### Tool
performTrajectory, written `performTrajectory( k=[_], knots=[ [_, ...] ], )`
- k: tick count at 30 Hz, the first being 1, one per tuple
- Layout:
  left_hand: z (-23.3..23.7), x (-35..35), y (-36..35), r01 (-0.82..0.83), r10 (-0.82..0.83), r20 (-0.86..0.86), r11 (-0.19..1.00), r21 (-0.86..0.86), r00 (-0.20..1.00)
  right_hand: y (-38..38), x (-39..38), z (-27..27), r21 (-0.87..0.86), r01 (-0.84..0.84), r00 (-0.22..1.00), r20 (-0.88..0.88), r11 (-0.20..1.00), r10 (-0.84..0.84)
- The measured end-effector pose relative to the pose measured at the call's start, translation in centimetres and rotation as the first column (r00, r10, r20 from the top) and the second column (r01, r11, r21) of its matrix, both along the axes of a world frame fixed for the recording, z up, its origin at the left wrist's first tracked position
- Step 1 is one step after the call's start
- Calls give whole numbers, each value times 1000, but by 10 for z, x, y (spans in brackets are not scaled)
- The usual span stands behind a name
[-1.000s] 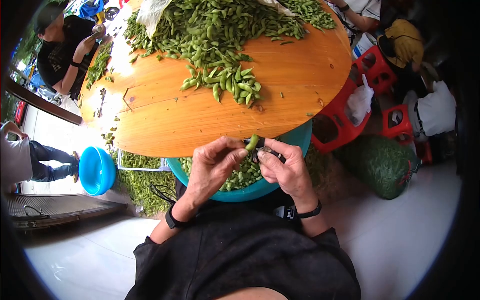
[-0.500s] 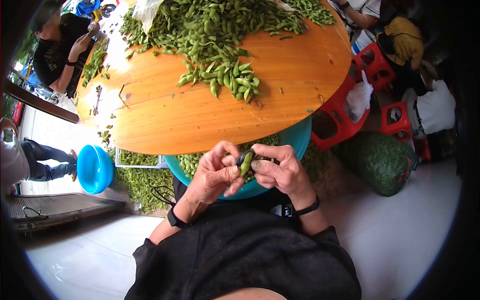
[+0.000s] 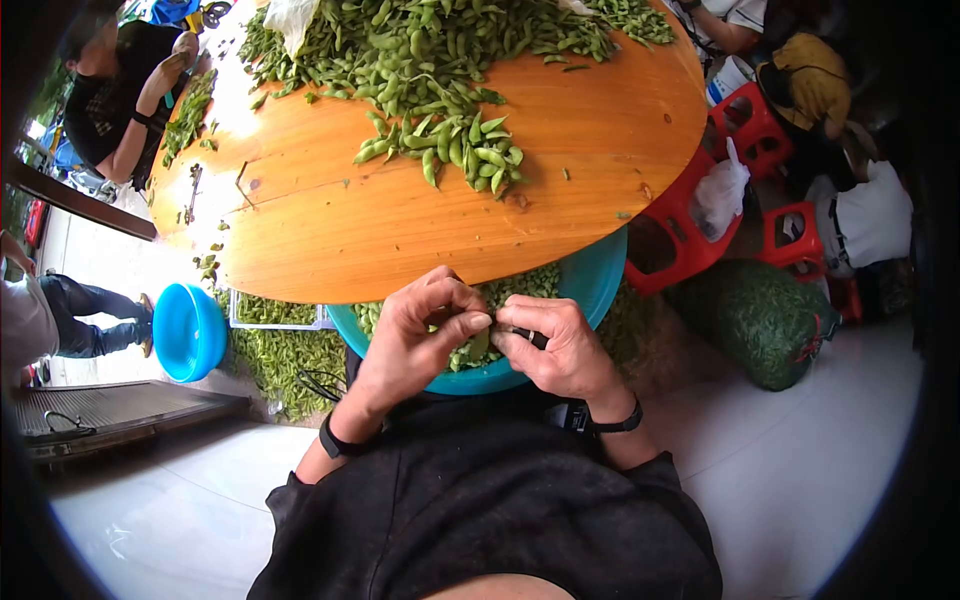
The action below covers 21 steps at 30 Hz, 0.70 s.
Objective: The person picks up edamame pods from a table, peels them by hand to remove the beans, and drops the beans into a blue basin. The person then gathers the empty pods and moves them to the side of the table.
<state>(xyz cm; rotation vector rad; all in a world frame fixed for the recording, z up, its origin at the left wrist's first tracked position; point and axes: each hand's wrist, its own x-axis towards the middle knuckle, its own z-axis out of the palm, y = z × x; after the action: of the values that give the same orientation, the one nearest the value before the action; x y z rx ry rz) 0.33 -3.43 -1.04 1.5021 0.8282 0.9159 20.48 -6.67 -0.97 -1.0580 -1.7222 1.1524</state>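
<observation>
My left hand (image 3: 425, 330) and my right hand (image 3: 560, 345) meet above the turquoise basin, with thumbs and fingers pinched together. A green soybean pod (image 3: 480, 345) shows partly at the fingertips; the fingers hide the rest. Something small and black (image 3: 532, 338) is at the fingers of my right hand, perhaps a finger cover. Below them, the turquoise basin (image 3: 600, 285) holds shelled green soybeans (image 3: 530, 287), partly under the table edge. A large pile of soybean pods (image 3: 430, 60) lies on the wooden table (image 3: 600, 130), and a smaller cluster reaches towards me.
Pods cover the floor (image 3: 285, 365) at left, beside a blue basin (image 3: 190, 330). A full green sack (image 3: 755, 320) and red stools (image 3: 680, 235) stand at right. One person sits across the table at left with hands raised; others are at both sides.
The pod between my hands was plainly visible and is now mostly covered by fingers. My left hand has turned and moved slightly left and up; the fingertips remain close together.
</observation>
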Motion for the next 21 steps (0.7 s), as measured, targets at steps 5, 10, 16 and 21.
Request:
performTrajectory(
  k=[5,10,16,21],
  knots=[
    [-14,5,-6,348,39,567,755,-556,823,0,14,3,-420,-291,900,-425,860,97],
    [1,16,-19,-1,100,272,939,-343,957,0,8,4,-162,-23,991,-134,987,1],
    [-5,9,-15,-66,101,-275,989,133,956,0,-3,5,112,123,985,106,986,-135],
    [-12,11,-19,-76,67,-44,964,-256,997,-5,-17,-5,262,237,946,157,935,-284]
  ],
)
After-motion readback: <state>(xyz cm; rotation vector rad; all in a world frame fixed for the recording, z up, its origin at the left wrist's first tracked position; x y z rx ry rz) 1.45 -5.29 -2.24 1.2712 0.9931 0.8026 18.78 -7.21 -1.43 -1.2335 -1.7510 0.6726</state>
